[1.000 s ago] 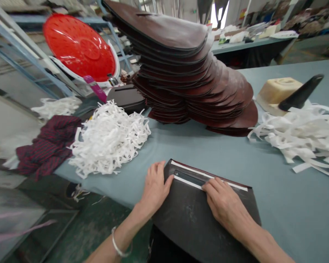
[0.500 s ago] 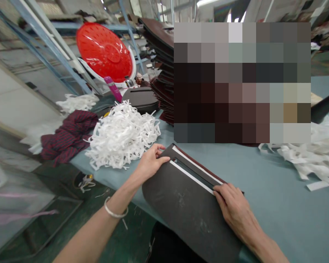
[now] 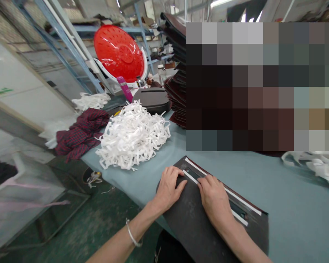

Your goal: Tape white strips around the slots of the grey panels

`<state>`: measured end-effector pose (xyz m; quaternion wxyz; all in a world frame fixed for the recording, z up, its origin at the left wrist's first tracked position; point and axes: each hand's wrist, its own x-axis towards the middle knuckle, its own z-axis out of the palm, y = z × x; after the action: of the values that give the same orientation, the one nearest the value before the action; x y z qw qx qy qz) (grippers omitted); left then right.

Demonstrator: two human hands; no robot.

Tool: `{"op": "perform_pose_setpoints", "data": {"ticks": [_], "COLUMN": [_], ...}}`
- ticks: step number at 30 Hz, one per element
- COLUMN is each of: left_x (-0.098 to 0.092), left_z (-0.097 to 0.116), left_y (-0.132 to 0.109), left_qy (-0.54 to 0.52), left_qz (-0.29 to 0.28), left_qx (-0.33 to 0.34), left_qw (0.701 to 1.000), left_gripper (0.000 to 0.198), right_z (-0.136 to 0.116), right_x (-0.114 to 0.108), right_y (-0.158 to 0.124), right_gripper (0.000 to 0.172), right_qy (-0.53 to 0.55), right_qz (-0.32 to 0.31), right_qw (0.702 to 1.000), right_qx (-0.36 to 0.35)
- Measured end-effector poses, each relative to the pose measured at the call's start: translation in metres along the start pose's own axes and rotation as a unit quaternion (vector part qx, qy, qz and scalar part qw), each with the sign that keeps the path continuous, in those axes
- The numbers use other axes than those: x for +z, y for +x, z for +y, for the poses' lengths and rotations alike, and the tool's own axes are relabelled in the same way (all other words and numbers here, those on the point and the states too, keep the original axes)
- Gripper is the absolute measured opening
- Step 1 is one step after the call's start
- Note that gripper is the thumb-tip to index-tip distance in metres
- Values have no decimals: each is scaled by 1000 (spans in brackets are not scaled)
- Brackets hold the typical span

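A dark, leather-like panel with a long slot near its far edge lies tilted over the table's front edge. One white strip runs along the slot's far side and another white strip along its near side. My left hand lies on the panel's left end beside the near strip, thumb apart from the fingers. My right hand presses on the near strip about mid-slot, fingertips bent together at the slot's edge, covering part of the strip.
A heap of white strips lies left on the blue-green table; more strips lie right. Behind are a striped cloth, a dark case, a red basket and stacked brown pieces. A blurred block hides the back right.
My right hand has slid left along the near strip, from its right end to about the middle, close to my left hand. My left hand has flattened onto the panel. The view has shifted.
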<state>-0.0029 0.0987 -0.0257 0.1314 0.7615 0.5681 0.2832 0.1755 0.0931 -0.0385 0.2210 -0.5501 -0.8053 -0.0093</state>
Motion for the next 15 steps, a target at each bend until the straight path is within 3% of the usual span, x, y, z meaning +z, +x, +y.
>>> {"op": "perform_pose_setpoints", "data": {"ticks": [4,7,15], "left_x": [0,1,4], "left_z": [-1,1,-1], "left_y": [0,0,-1], "left_qy": [20,27,31], "left_qz": [-9,-38,-52], "left_qx": [12,59,114], "left_qw": [1000,997,992], "left_gripper": [26,40,27], "right_z": [-18,-24,-23], "right_x": [9,11,-1], "right_y": [23,27,5], "right_gripper": [19,20,25], "right_qy": [2,-18,-92], "right_qz": [-3,-1,-9], "right_qw": [1000,999,990], "right_qx": [-21,-44,-103]}}
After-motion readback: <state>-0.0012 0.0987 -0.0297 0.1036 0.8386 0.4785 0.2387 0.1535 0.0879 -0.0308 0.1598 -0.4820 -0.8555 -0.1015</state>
